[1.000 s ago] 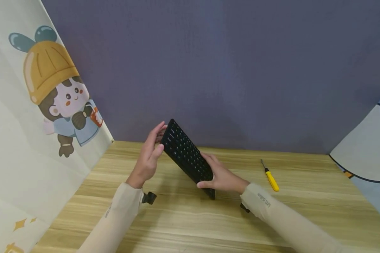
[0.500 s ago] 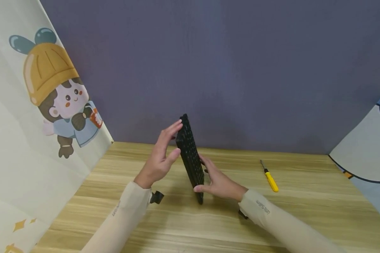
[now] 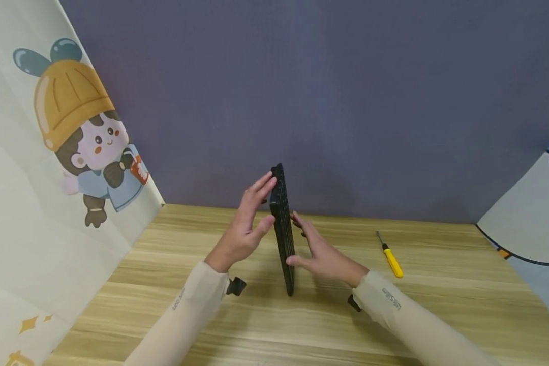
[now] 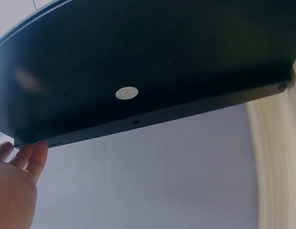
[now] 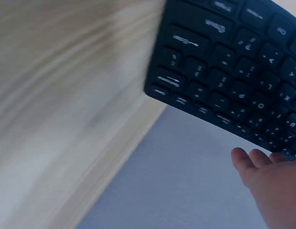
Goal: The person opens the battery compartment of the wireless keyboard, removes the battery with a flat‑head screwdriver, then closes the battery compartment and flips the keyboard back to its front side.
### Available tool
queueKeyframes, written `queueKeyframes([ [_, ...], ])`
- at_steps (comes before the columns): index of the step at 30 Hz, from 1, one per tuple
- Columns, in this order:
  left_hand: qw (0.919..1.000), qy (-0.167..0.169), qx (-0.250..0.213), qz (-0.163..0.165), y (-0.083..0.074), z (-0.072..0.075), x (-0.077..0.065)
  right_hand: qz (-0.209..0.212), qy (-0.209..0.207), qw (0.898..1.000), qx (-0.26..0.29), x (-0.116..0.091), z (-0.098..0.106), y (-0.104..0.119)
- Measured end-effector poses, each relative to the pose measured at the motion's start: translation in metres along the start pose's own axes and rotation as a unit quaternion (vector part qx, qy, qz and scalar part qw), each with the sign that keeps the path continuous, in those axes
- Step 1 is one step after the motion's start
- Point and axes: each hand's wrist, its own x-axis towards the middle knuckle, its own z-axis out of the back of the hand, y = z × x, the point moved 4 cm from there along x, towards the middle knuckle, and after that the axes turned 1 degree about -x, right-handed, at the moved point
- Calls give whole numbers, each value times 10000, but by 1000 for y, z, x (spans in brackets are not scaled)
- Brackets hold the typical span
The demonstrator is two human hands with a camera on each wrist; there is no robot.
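Observation:
In the head view a thin black keyboard (image 3: 282, 229) stands steeply on end, almost edge-on to me, its lower end close over the wooden table (image 3: 256, 335). My left hand (image 3: 244, 229) holds its upper part, fingertips at the far edge and thumb at the near edge. Lower down on the key side, my right hand (image 3: 327, 256) holds it between thumb and extended fingers. The left wrist view shows the keyboard's smooth back (image 4: 186, 52) with a pale oval sticker. Keys with white print fill the right wrist view, the right fingertips (image 5: 241, 157) at the long edge.
A screwdriver (image 3: 392, 260) with a yellow handle lies on the table to the right. Behind the table rises a dark grey-blue partition (image 3: 302, 101). A white wall panel with a cartoon figure (image 3: 91, 127) is at the left.
The keyboard has turned from showing its keys to nearly edge-on and more upright. My left hand has moved right along with its upper end; the right hand has stayed about its lower part.

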Motion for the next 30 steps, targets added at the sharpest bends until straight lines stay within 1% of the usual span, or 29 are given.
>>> queueKeyframes([
  [5, 9994, -86, -321, 131, -15, -6, 4, 462, -220, 9986, 136, 9, 10, 8],
  [7, 9989, -112, -397, 218, -14, -9, 4, 625, -325, 9973, 190, 11, 14, 14],
  [9, 9977, -102, -537, 390, -12, -14, 3, 766, -417, 9959, 241, 12, 20, 23],
  [12, 9938, -9, -852, 715, -4, -21, -1, 879, -479, 9945, 309, 12, 30, 43],
  [15, 9890, 125, -1016, 1064, 16, -30, -9, 976, -521, 9934, 317, 11, 39, 61],
  [17, 9858, 218, -1070, 1272, 29, -36, -14, 1074, -598, 9919, 310, 11, 45, 68],
  [19, 9833, 325, -1064, 1443, 30, -39, -16, 1115, -657, 9910, 340, 12, 50, 73],
  [23, 9775, 573, -1121, 1694, 14, -39, -12, 1070, -714, 9912, 316, 13, 59, 80],
  [24, 9764, 621, -1147, 1722, 14, -40, -12, 1059, -716, 9913, 299, 13, 61, 82],
  [28, 9700, 831, -1197, 1945, 33, -53, -19, 1163, -783, 9898, 261, 13, 73, 90],
  [30, 9684, 898, -1197, 1995, 43, -59, -23, 1212, -829, 9889, 237, 13, 80, 94],
])
